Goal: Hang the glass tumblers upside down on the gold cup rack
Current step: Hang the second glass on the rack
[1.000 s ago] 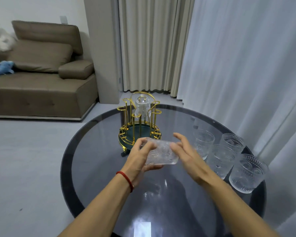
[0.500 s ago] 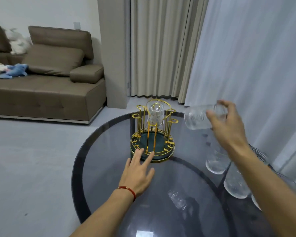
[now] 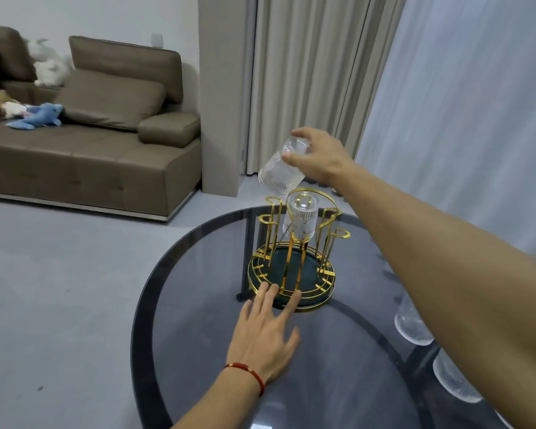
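Observation:
The gold cup rack (image 3: 291,267) stands on a dark green round base at the far side of the round glass table (image 3: 198,305). One glass tumbler (image 3: 300,218) hangs upside down on a rack post. My right hand (image 3: 319,156) grips a second patterned tumbler (image 3: 280,171) by its base, mouth tilted down and left, just above the rack's back left. My left hand (image 3: 266,329) lies flat on the table, fingers spread, fingertips touching the front rim of the rack's base. Other tumblers (image 3: 412,323) stand at the right, partly hidden behind my right forearm.
A brown sofa (image 3: 90,144) with soft toys stands at the back left across grey floor. Beige curtains (image 3: 307,72) and a white sheer curtain (image 3: 461,103) hang behind the table. The table's near edge runs out of view.
The tumbler went from both hands to my right hand alone, which swung it from the right to above the rack, mouth turning downward. My left hand settled flat against the rack's base.

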